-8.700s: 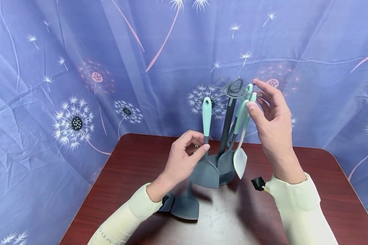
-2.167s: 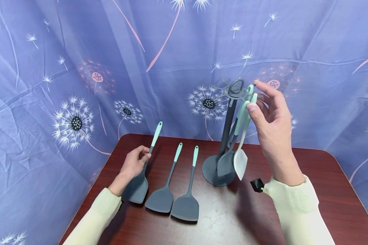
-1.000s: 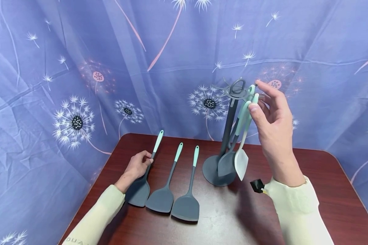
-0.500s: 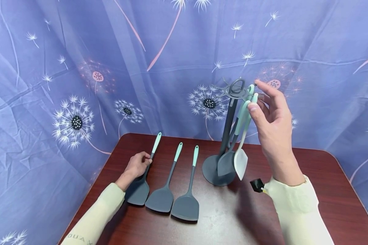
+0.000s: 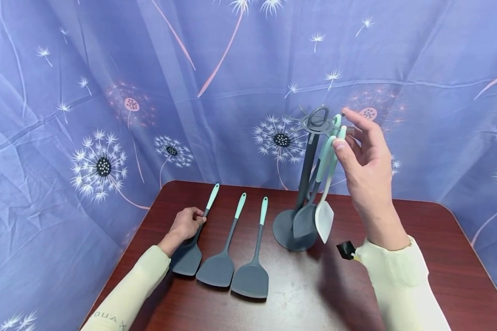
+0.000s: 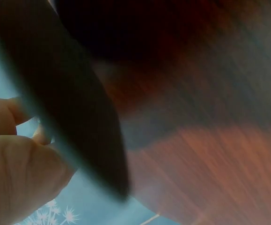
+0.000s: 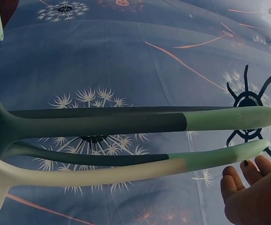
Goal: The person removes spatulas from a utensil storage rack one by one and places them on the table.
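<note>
Left hand pinches the shaft of the left spatula, gray head, mint handle, at the left part of the bench; can't tell if it lies fully flat. Middle spatula and right spatula lie on the bench to its right, handles pointing away from the person, heads side by side.

Right hand is up at the top of the dark stand, fingers bent, thumb at the mint handles; can't tell if it actually grips. Stand is upright, round base on the bench, right of the spatulas. Hanging from its right side: gray turner, white scraper, second gray utensil mostly hidden. Purple-blue dandelion curtain behind. Left wrist view is mostly dark blur.
</note>
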The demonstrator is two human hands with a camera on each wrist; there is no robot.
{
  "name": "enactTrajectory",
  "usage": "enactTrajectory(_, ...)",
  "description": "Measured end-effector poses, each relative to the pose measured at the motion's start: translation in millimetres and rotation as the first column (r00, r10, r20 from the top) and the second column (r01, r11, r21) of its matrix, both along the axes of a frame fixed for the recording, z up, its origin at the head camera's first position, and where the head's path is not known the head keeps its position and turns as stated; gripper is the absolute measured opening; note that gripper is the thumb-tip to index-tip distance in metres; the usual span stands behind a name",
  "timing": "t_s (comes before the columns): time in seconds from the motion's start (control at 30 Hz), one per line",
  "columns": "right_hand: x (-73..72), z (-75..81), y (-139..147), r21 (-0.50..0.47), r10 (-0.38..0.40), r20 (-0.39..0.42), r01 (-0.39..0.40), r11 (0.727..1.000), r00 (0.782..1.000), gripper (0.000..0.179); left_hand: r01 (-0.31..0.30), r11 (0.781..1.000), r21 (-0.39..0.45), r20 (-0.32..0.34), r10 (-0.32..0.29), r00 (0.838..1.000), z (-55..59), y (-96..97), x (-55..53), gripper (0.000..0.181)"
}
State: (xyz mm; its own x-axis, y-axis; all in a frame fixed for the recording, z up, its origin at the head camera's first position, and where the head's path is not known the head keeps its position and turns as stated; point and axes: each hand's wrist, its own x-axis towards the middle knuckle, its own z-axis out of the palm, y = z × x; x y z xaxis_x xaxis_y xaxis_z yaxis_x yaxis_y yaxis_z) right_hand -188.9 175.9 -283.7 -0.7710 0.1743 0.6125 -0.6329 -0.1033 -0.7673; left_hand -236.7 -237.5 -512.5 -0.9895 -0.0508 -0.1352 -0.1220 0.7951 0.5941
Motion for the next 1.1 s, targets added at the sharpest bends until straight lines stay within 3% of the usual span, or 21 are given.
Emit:
enactTrajectory(0.17, -0.3, -0.2, -0.3, 0.007, -0.003, 0.0, 0.003, 1.0, 1.0, 0.054, -0.004, 1.0, 0.011, 0.028, 0.004, 1.0, -1.1, -0.3, -0.8, 0.021)
enactTrajectory(1.1, -0.4, -0.5, 0.6, 0.014, 0.0, -0.004, 0.0, 1.0, 1.0, 0.054, -0.029, 0.999, 0.028, 0.038, 0.028, 0.999, -3.7, -2.6, 0.0, 0.017)
